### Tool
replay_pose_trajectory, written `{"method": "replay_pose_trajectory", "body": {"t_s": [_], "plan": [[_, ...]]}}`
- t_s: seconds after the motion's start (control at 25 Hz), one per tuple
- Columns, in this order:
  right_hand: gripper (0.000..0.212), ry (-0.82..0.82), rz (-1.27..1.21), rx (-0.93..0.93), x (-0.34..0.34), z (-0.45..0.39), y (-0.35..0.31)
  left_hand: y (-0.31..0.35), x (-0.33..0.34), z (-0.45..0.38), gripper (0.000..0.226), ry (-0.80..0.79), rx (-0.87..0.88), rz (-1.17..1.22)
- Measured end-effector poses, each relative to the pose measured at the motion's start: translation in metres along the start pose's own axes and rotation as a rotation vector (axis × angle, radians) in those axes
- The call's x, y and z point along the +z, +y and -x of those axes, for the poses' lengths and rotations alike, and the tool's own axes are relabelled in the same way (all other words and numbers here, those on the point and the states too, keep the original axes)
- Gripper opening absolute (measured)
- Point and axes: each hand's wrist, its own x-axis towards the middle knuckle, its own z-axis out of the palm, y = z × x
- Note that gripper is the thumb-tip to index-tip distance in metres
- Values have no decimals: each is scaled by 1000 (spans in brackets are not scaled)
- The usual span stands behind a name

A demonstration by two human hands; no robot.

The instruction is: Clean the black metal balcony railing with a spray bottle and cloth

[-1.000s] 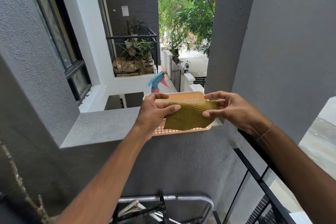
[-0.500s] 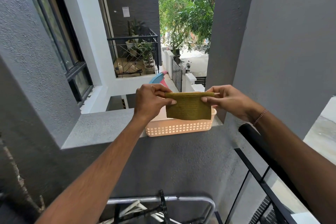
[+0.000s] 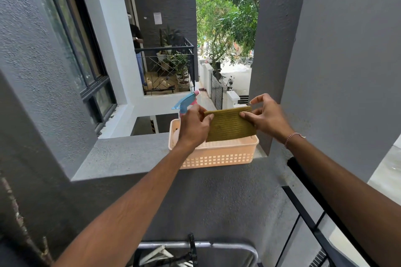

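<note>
I hold an olive-green cloth (image 3: 230, 125) stretched flat between both hands, above a peach plastic basket (image 3: 219, 156) that sits on the grey ledge (image 3: 121, 156). My left hand (image 3: 194, 125) pinches the cloth's left edge and my right hand (image 3: 265, 116) pinches its upper right corner. A spray bottle with a blue and pink trigger head (image 3: 186, 102) stands in the basket, partly hidden behind my left hand. The black metal balcony railing (image 3: 303, 206) runs down the lower right, under my right forearm.
Grey textured walls close in on both sides, with a dark-framed window (image 3: 86, 67) at the left. A metal folding frame (image 3: 195, 247) stands below the ledge. A person stands on the neighbouring balcony (image 3: 167, 67) among potted plants. Beyond the ledge is a drop to the street.
Both hands lifted the cloth up out of the basket and turned it upright. The basket now shows its inside and the spray bottle's head is visible again.
</note>
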Motion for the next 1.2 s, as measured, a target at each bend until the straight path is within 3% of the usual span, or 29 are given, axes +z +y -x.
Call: {"method": "replay_pose_trajectory", "body": {"t_s": [0.12, 0.24, 0.44, 0.64, 0.92, 1.12, 1.2], "plan": [[36, 58, 240, -43, 15, -14, 4, -3, 25, -11, 17, -11, 28, -246], [16, -59, 402, -8, 30, -26, 4, -10, 45, -22, 23, -75, -4, -443], [26, -329, 688, 45, 49, -29, -2, -22, 63, -29, 22, -194, -54, -665], [26, -401, 780, -15, 66, -31, 9, -29, 70, -32, 21, -278, -106, -682], [23, -403, 855, -84, 74, -29, 16, -22, 73, -29, 21, -302, -79, -791], [3, -272, 857, -160, 68, -25, 4, 4, 59, -18, 21, -291, 44, -809], [7, -195, 832, -181, 64, -26, -3, 21, 49, -18, 20, -212, 135, -788]]}}
